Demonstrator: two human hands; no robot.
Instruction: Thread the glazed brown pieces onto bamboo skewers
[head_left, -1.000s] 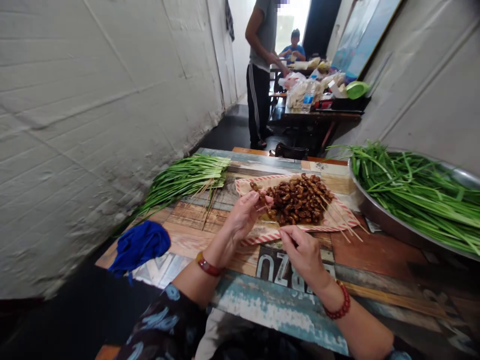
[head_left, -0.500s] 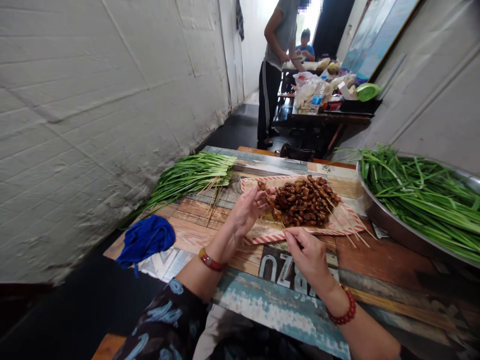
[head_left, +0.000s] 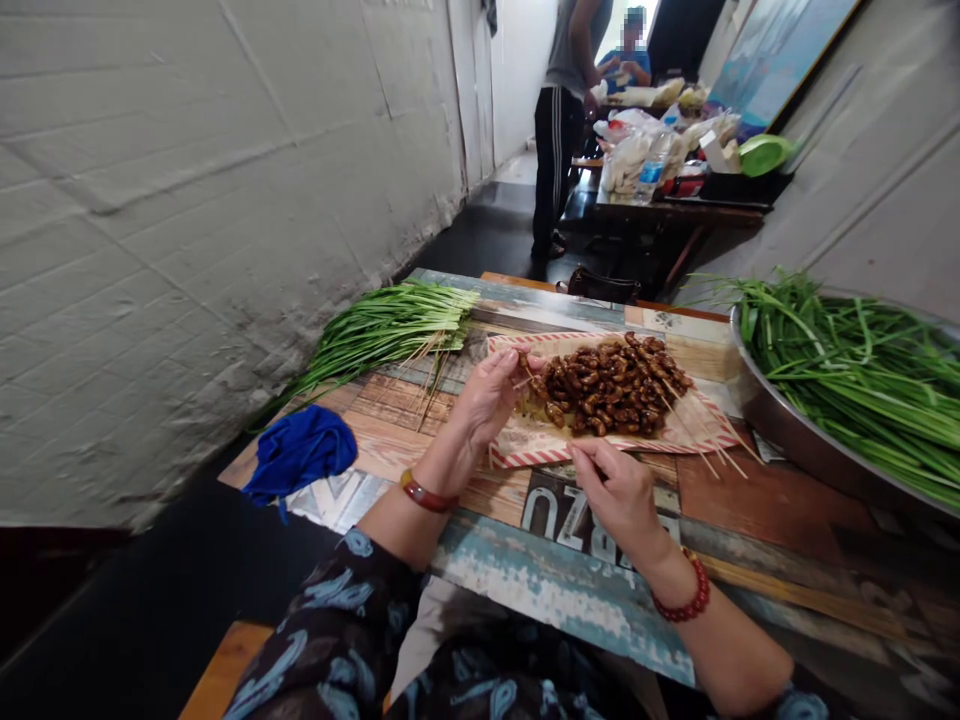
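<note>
A heap of small, glossy dark-brown meat pieces (head_left: 611,385) lies on a paper-lined tray with a red-and-white striped rim (head_left: 536,458). At the tray's left side my left hand (head_left: 489,398) pinches a meat piece, threaded at the upper end of a thin skewer, between thumb and fingers. Near the tray's front edge my right hand (head_left: 616,490) is closed, its thumb and forefinger pinching the skewer's lower end. The thin stick between the hands is hard to see against the meat. Several wooden skewers (head_left: 705,435) stick out from the heap's right side.
Green chives (head_left: 390,325) lie at the table's far left, loose skewers (head_left: 427,375) beside them. A blue cloth (head_left: 304,452) rests at the left edge. A metal basin (head_left: 780,400) of chives stands right. Beyond, a person (head_left: 559,130) stands by a cluttered table; another sits behind.
My left fingers have closed in around the meat piece at the skewer's top. My right hand keeps its pinch. The view has tilted slightly, and the standing person has straightened.
</note>
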